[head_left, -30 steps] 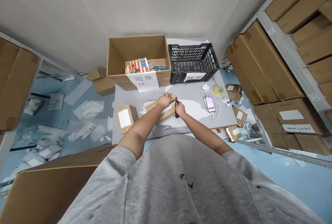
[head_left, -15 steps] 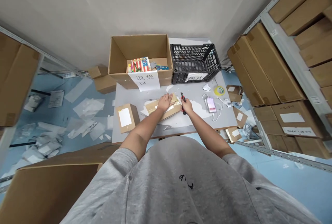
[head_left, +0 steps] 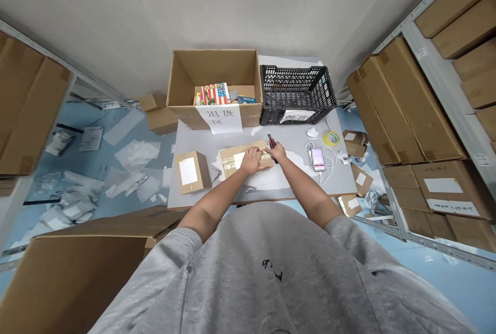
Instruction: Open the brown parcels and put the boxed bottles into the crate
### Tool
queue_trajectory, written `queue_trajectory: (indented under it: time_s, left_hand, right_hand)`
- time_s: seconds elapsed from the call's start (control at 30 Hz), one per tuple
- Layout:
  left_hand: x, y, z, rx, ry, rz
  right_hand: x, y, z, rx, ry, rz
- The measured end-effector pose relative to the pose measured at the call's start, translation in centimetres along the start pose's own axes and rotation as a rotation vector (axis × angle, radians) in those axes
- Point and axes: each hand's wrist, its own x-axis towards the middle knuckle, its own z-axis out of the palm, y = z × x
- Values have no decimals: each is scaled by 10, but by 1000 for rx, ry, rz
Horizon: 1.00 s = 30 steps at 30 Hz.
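Note:
A flat cardboard box (head_left: 228,163) with shiny tape and a white label lies on white paper (head_left: 296,162) on the table. My left hand (head_left: 251,160) rests over its right half, with fingers bent around it, holding it. At the box's right end is my right hand (head_left: 278,152), closed around a red and black utility knife (head_left: 272,141) that points away from me. The right fingertips touch or nearly touch the box's end; which one I cannot tell. A taller cardboard box (head_left: 201,171) with a white label stands to the left.
Behind are a large open carton (head_left: 213,60) holding books and a black plastic crate (head_left: 298,114). A phone (head_left: 318,159) with a white cable and a tape roll (head_left: 331,138) lie right. Shelves of cartons (head_left: 445,179) flank the table; paper scraps (head_left: 137,154) litter the floor.
The flat box has turned and now lies straighter, with its raised right end lower. My right hand has come closer to that end, still gripping the knife. The camera view has shifted slightly.

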Motion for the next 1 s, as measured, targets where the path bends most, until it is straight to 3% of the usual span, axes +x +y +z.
queue_trajectory:
  time_s: [0.1,0.17,0.3,0.47,0.73,1.0]
  left_hand:
    - [-1,10,5,15,-29,-26]
    - [1,12,9,16,-26,-39]
    - [6,8,15,-7,-3,-38]
    - [9,3,21,-18,18,-23]
    - [4,5,27,-29,49,18]
    - [0,8,27,-63,51,48]
  right_hand:
    - [-3,0,-1,-124,11,-31]
    - [-11,7,-6,-65,-25,-74]
    - [-39,43,-26,182,-147,-162]
    - [-68,80,-45,180,-297,-237]
    - [-68,72,-29,194,-276,-166]
    - [-75,70,-38,201,-330,-129]
